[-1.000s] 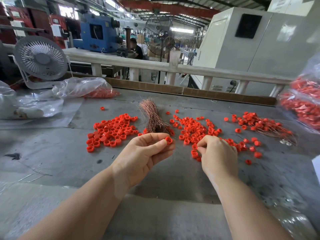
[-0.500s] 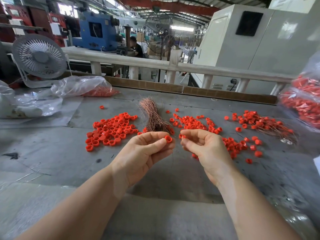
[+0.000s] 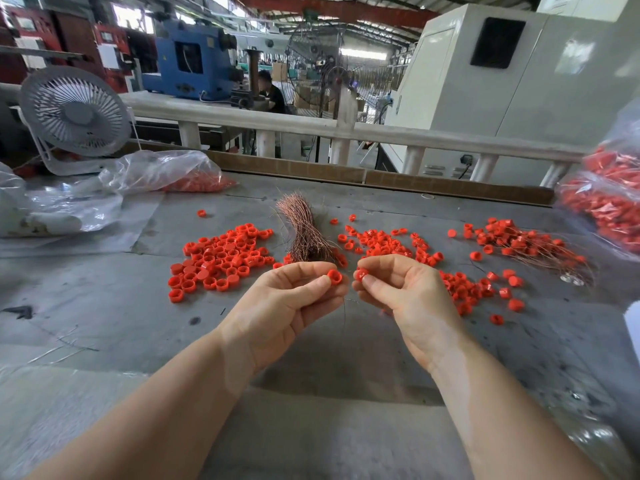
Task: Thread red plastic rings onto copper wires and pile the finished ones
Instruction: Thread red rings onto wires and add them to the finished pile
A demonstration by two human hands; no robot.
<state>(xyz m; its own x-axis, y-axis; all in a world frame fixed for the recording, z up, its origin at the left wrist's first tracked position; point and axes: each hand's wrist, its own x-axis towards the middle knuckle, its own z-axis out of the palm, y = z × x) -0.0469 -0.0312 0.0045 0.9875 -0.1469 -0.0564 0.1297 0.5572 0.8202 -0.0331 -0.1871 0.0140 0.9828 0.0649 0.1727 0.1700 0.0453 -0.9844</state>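
Observation:
My left hand (image 3: 287, 303) pinches a red ring (image 3: 334, 277) between thumb and forefinger, and a thin copper wire (image 3: 344, 311) hangs down from that grip. My right hand (image 3: 408, 296) pinches a second red ring (image 3: 362, 274) a short gap to the right of the first. Beyond my hands lies a bundle of copper wires (image 3: 304, 230). Loose red rings form a heap on the left (image 3: 218, 258) and a scatter in the middle (image 3: 391, 242). A pile of rings threaded on wires (image 3: 526, 242) lies at the right.
The grey table (image 3: 104, 306) has a wooden back edge (image 3: 450, 183). A plastic bag with red rings (image 3: 166, 173) and a white desk fan (image 3: 74, 110) stand at the back left. Bags of red parts (image 3: 609, 206) fill the right edge. A person sits far behind the railing.
My right hand has lifted from the scattered rings with one ring in its fingertips and moved left, up next to the ring in my left hand. My left hand has stayed put.

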